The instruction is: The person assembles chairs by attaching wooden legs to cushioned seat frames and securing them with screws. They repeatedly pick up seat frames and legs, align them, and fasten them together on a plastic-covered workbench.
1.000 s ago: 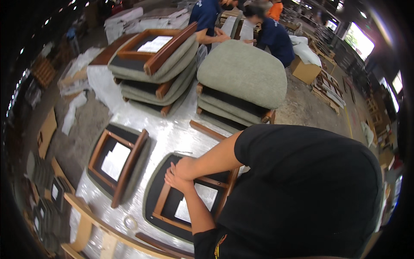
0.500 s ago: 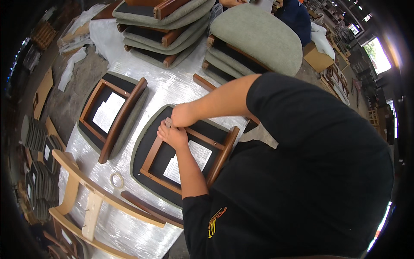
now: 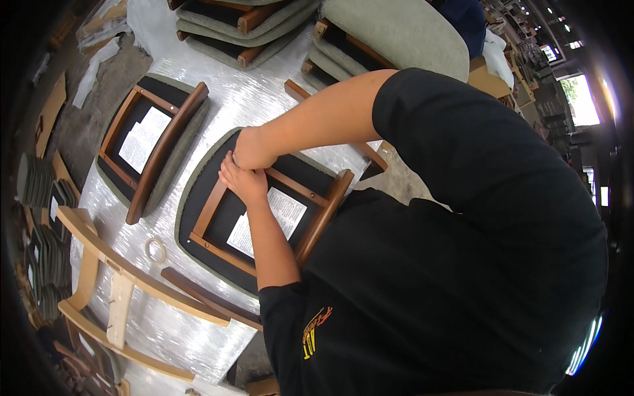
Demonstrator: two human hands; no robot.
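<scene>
A padded chair seat (image 3: 191,204) lies upside down in front of me, its black underside up and a brown wooden frame (image 3: 210,210) fixed to it. At the frame's far corner my two hands meet. My right hand (image 3: 254,149) is closed, bent down over the corner. My left hand (image 3: 244,181) presses against it from the near side, fingers curled together. Whatever they grip is hidden between them. A white printed label (image 3: 281,214) lies on the underside, partly behind my left forearm.
A second upturned seat (image 3: 115,148) lies to the left on the wrap-covered table (image 3: 221,102). Nearer are a tape roll (image 3: 155,251), a dark wooden strip (image 3: 205,297) and a pale wooden chair frame (image 3: 145,280). Stacked grey-green seats (image 3: 396,33) stand at the back.
The view has shifted, so the table and seats sit lower-left in frame. My hands stay at the frame's corner; the small pale piece seen between my fingers earlier is now hidden.
</scene>
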